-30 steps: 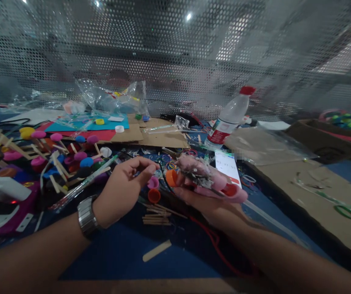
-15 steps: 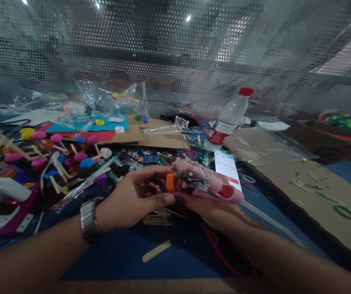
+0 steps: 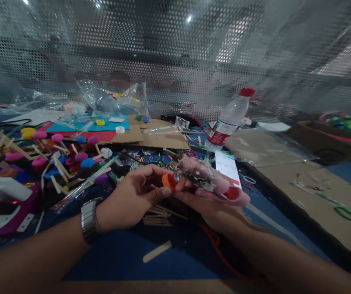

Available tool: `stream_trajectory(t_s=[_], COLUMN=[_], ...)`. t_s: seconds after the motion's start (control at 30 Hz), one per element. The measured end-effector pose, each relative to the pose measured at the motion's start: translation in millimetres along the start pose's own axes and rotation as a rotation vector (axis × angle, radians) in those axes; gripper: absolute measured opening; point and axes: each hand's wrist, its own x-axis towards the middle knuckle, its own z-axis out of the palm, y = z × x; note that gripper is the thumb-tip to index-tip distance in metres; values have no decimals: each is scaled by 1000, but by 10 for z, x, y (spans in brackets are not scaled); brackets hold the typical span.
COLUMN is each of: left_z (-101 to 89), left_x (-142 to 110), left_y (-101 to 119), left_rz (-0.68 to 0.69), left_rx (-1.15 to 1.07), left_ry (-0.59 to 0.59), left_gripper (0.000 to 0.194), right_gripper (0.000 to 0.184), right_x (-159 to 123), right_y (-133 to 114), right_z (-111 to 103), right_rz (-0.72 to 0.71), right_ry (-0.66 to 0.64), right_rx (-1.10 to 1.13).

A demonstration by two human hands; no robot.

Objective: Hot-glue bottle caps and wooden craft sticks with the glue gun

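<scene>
Left hand (image 3: pixel 126 198) pinches the orange cap (image 3: pixel 169 181), some fingers lost behind it! At three o'clock of the cap, the right hand (image 3: pixel 212 208) grasps the pink piece (image 3: pixel 212 179), fingers mostly hidden, while the phone (image 3: pixel 227 164) peeks out, partly covered, at the piece's one o'clock.

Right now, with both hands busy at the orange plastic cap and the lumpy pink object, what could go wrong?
The orange plastic cap sits at the fingertips of the left hand, so it might slip onto the thin wooden sticks below. The red cord lies near the right forearm and could snag. The lumpy pink object in the right hand might hide small items behind it.
</scene>
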Motion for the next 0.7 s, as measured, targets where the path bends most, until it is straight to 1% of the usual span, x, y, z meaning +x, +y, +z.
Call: stream_trajectory(t_s=[0.1,0.2,0.3,0.37,0.4,0.5,0.57,0.7], left_z=[-15,-16,-12,-11,-9,1,15,35], left_x=[5,10,13,11,10,8,10,15], left_y=[2,16,30,33,33,33,39,58], left_rz=[-20,-7,15,15,15,-10,-19,-7], left_rx=[-2,-43,-84,-94,-103,-121,-129,-153], left_ry=[-10,-6,5,1,-10,-28,-38,-83], left_gripper=[42,38,30,27,27,31,33,36], right_gripper=[20,17,30,36,34,19,16,14], right_x=[2,-4,-18,-25,-26,-17,-6,5], right_y=[-12,8,45,54,51,24,6,-1], right_z=[-17,-27,-27,-22,-19,-9,-3,-8], right_rz=[-25,12,61,55,57,69,49,6], right_ry=[-41,-39,-9,16,19,-25,-45,-78], right_rx=[20,54,62,65,60,9,-10,19])
